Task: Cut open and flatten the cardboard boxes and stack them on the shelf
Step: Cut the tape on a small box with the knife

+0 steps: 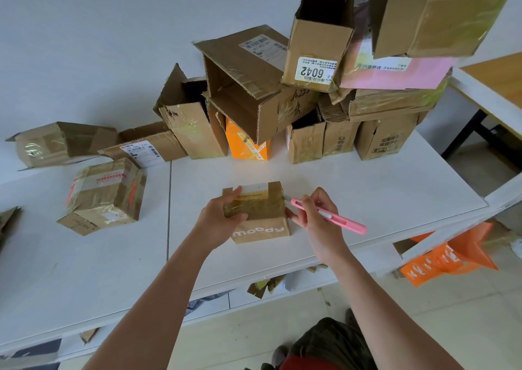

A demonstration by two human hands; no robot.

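Left hand grips a taped "moody" cardboard box; right hand holds a pink utility knife at its right edge

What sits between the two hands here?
In the head view, the small box printed "moody" sits between them: left hand grips its left side, right hand holds the pink knife at its right edge.

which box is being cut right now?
The small moody box: left hand grips it, pink knife in right hand at its edge.
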